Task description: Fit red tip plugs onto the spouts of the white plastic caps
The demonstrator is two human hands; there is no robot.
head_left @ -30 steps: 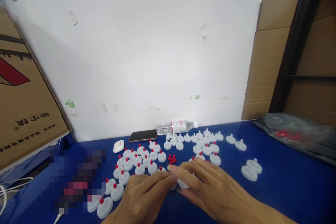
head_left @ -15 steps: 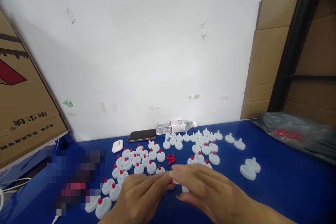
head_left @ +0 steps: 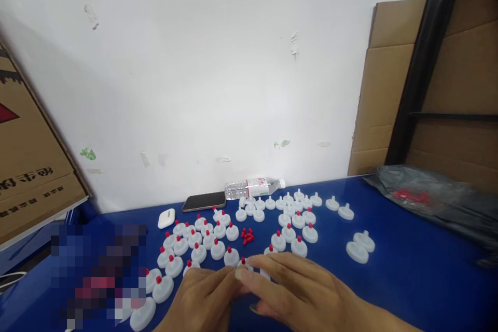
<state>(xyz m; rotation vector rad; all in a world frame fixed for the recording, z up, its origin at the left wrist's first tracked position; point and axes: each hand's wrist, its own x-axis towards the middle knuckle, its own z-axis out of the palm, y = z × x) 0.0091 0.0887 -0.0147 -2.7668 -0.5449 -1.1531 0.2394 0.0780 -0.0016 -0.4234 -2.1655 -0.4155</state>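
Observation:
My left hand [head_left: 206, 295] and my right hand [head_left: 301, 288] meet at the front centre, fingertips together, both closed. A white plastic spouted cap [head_left: 265, 274] shows in part between my right fingers; most of what lies between the hands is hidden. Just beyond stand several similar round white caps with red tips [head_left: 217, 249], spread to the left and centre. A small pile of loose red tips [head_left: 247, 236] lies past my fingertips. Farther back and to the right are several white spouted caps without red tips [head_left: 299, 195].
On the blue table [head_left: 397, 290], a clear bottle [head_left: 254, 188] lies by the wall, near a phone [head_left: 204, 201] and a white case [head_left: 166, 218]. A grey plastic bag [head_left: 439, 192] with red pieces sits right. A cardboard box [head_left: 35, 166] stands left.
The view has shifted slightly, so the table things appear farther left. My hands stay together; the red piece seen between them earlier is now hidden.

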